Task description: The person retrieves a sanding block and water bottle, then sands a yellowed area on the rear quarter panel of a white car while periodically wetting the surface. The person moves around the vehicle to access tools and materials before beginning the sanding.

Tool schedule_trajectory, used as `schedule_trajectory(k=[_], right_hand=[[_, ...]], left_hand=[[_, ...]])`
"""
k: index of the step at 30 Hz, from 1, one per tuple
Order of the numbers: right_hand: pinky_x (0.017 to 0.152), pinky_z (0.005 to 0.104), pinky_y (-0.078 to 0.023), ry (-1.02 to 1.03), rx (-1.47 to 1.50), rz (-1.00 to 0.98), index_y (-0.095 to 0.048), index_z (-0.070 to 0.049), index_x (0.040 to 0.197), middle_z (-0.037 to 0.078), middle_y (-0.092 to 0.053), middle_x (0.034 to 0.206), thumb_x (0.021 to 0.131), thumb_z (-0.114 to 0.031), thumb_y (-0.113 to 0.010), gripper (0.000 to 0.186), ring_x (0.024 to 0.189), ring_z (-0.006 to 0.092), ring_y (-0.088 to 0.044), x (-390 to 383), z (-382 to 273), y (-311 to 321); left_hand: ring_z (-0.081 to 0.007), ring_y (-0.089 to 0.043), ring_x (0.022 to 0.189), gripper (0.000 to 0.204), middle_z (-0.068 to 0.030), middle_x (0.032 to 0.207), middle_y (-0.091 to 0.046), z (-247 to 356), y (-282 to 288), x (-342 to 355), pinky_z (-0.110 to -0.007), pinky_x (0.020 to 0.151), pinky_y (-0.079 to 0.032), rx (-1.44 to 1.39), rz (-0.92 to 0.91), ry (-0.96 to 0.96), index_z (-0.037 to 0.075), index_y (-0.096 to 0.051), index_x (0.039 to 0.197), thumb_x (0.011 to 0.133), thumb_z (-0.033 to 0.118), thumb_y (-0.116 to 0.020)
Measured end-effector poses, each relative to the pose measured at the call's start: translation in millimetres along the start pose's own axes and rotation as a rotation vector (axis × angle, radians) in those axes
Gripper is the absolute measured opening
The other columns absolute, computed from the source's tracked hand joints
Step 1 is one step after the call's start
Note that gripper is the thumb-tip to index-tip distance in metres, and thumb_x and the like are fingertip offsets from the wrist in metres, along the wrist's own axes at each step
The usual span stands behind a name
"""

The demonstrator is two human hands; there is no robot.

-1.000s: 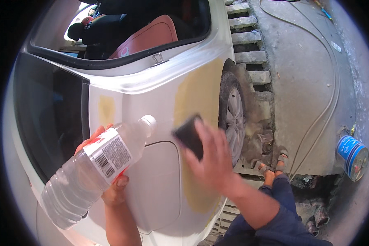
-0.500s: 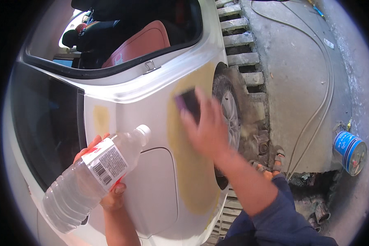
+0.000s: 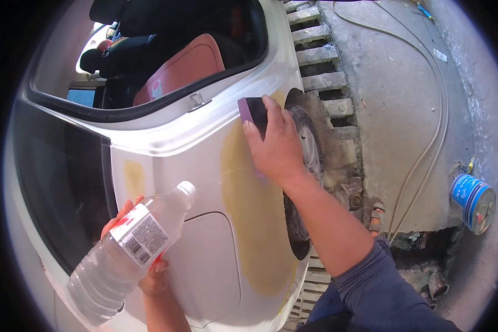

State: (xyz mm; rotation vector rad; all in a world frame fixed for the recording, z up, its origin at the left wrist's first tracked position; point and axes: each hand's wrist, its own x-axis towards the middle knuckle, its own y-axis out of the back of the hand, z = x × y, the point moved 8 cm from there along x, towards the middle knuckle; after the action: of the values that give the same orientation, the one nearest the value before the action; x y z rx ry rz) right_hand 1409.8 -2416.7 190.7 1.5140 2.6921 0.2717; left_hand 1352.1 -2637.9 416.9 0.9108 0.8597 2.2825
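Observation:
My left hand (image 3: 155, 278) is wrapped round a clear plastic bottle (image 3: 169, 216) with a white cap and a label, tilted with its cap up and to the right. From the cap a faint thin line, perhaps water, runs toward the yellow patch (image 3: 252, 232) on the white car panel (image 3: 177, 166). My right hand (image 3: 282, 152) grips a black and purple sanding block (image 3: 255, 113) against the upper part of that patch, beside the wheel arch. The palm hides part of the block. A smaller yellow patch (image 3: 133, 178) lies near the rear side window.
The car wheel (image 3: 309, 144) stands right of the panel, next to a slatted concrete grate (image 3: 323, 82). A hose (image 3: 441, 110) curves over the concrete floor. At the right sits a blue paint can (image 3: 467, 193), above a dark pit (image 3: 426, 257). My sandalled foot (image 3: 377, 216) is beside the grate.
My right hand has moved up the panel with the sanding block, to the top of the yellow patch. The bottle has shifted slightly down in view, still in my left hand.

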Motion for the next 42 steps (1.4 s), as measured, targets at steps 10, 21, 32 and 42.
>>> schedule_trajectory(k=[10,21,32,42], right_hand=[[0.089,0.0522,-0.05,0.236,-0.027,0.059,-0.042,-0.007,0.145,0.025,-0.053,0.121,0.086,-0.026,-0.07,0.068,0.106,0.0431,-0.055,-53,-36,0],[0.1,0.0511,-0.044,0.191,-0.029,-0.105,-0.041,-0.001,0.146,0.024,-0.054,0.128,0.087,-0.026,-0.071,0.071,0.115,0.0436,-0.054,-89,-50,12],[0.097,0.0532,-0.047,0.185,0.007,-0.093,-0.035,-0.006,0.15,0.026,-0.051,0.129,0.09,-0.034,-0.067,0.073,0.117,0.044,-0.052,-103,-37,6],[0.1,0.0512,-0.045,-0.114,0.056,-0.109,-0.036,0.0,0.146,0.028,-0.052,0.131,0.092,-0.036,-0.065,0.071,0.119,0.0448,-0.053,-6,20,-8]], left_hand=[[-0.0408,-0.05,0.132,0.111,-0.0255,0.141,-0.047,-4,5,-4,-0.051,0.108,-0.045,-0.054,0.002,0.042,0.006,-0.031,0.145,0.066,0.061,-0.087],[-0.0398,-0.05,0.132,0.111,-0.0234,0.14,-0.048,-7,4,-3,-0.049,0.11,-0.045,-0.085,0.007,0.04,0.004,-0.032,0.144,0.066,0.061,-0.087],[-0.0425,-0.049,0.132,0.113,-0.024,0.144,-0.043,-13,18,-6,-0.052,0.109,-0.044,0.073,-0.067,0.049,0.007,-0.028,0.148,0.068,0.066,-0.082],[-0.0433,-0.047,0.133,0.112,-0.0234,0.146,-0.041,-16,20,-7,-0.053,0.11,-0.044,0.087,-0.092,-0.001,0.009,-0.023,0.15,0.071,0.067,-0.078]])
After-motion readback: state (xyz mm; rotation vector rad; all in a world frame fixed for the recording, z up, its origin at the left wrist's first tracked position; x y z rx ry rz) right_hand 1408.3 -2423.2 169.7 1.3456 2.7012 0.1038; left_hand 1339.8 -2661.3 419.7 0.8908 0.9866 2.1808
